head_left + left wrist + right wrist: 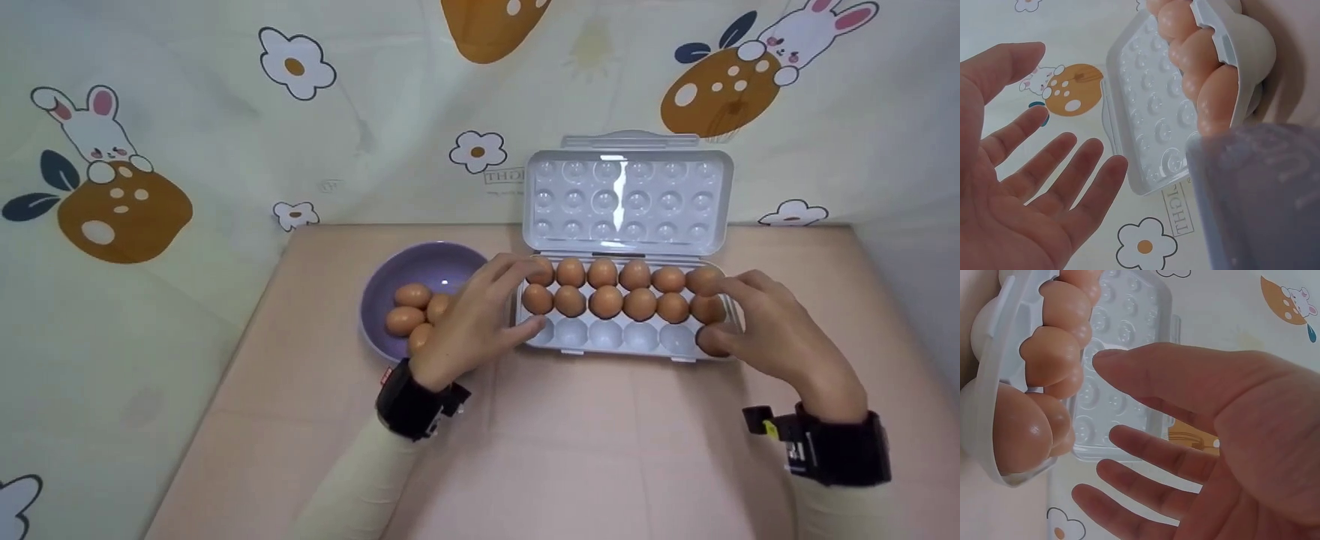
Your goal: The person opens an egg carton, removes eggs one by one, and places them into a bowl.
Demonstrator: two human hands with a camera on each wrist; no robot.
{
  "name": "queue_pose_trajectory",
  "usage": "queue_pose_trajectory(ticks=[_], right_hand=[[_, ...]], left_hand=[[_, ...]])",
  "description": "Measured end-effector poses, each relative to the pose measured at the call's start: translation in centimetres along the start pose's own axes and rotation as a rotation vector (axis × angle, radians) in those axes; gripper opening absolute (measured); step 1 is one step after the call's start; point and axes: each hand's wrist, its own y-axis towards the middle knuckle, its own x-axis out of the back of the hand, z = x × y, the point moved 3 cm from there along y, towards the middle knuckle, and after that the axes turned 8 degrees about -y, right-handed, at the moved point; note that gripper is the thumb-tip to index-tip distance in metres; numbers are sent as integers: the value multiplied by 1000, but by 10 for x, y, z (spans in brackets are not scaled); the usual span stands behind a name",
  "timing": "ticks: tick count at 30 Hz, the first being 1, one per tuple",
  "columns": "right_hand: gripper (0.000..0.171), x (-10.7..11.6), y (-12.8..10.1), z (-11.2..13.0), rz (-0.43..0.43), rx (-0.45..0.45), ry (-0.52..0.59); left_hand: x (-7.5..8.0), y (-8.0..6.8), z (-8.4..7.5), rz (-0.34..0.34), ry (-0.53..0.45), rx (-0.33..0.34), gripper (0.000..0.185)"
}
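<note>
A pale plastic egg carton (604, 334) lies with its lid (626, 199) raised at the back. Brown eggs (606, 301) fill its back and middle rows; the front row holds a single egg (711, 340) at the right end, also large in the right wrist view (1022, 430). My left hand (480, 319) hovers between the carton's left end and a purple bowl (379, 289), fingers spread and nothing in them. At the carton's right end is my right hand (780, 330), its fingers loosely bent and holding nothing, thumb near the front egg.
Several brown eggs (405, 321) sit in the purple bowl, partly hidden behind my left hand and wrist. Bowl and carton stand on a peach-coloured tabletop (585, 435). Behind it hangs a pale cloth (390, 112) printed with rabbits and flowers, close to the raised lid.
</note>
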Motion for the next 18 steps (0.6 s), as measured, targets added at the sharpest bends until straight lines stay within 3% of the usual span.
queue_pose_trajectory(ticks=[4, 8, 18], right_hand=[[39, -5, 2, -2, 27, -14, -8], [40, -8, 2, -5, 66, -47, -9], [40, -12, 6, -7, 96, -62, -41]], left_hand=[[-4, 0, -1, -2, -18, 17, 55], [-7, -2, 0, -3, -39, 28, 56], [-15, -3, 0, -16, -74, -49, 51]])
